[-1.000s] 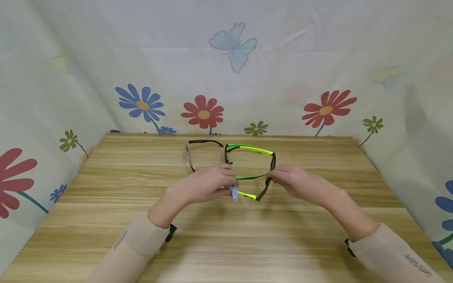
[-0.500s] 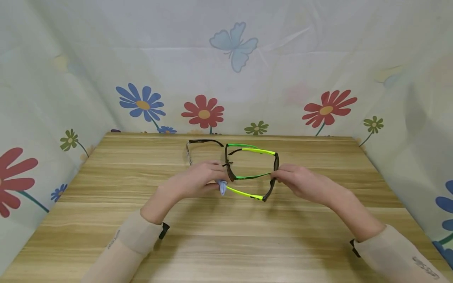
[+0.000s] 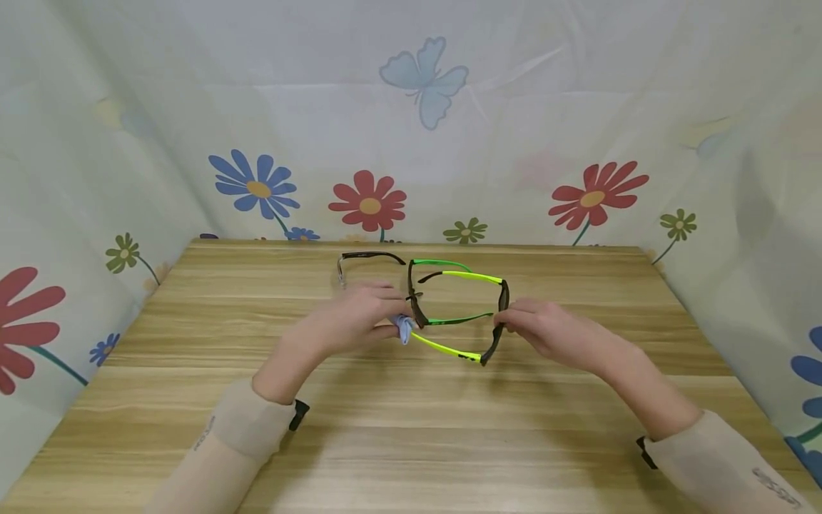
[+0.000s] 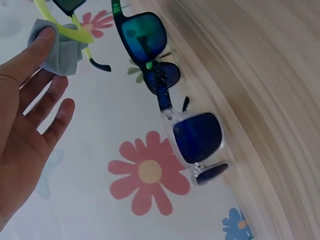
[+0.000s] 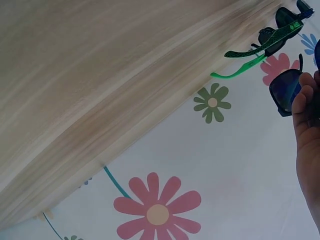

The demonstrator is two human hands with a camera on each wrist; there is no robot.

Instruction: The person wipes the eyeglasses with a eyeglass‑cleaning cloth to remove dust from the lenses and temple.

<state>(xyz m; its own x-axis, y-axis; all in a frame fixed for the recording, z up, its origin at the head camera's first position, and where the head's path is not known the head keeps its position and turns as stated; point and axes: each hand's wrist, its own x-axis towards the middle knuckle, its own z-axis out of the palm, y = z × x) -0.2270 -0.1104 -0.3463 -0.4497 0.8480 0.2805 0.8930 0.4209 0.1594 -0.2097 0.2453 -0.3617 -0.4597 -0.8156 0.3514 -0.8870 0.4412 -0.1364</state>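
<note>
Both hands hold a pair of neon-yellow sunglasses (image 3: 449, 350) with a dark front, raised above the table. My right hand (image 3: 557, 332) pinches the front near its middle; the right wrist view shows a dark lens (image 5: 285, 92) beside the fingers. A folded light-blue cloth (image 3: 404, 329) is in my left hand (image 3: 349, 318). Thumb and forefinger pinch that cloth around the tip part of the nearer yellow temple, while the other fingers are spread apart in the left wrist view. The far temple, black-tipped, points left with nothing on it.
Behind the held pair, green-templed sunglasses (image 3: 418, 311) lie on the wooden table (image 3: 449, 442). Left of them are clear-framed sunglasses (image 4: 197, 137) with blue lenses and black temples, partly hidden by the left hand in the head view. A flower-printed curtain (image 3: 501, 128) encloses the table's back and sides.
My left hand has slid left along the near temple with the cloth, then slightly up in the head view. The right hand and yellow sunglasses have shifted a little to the right.
</note>
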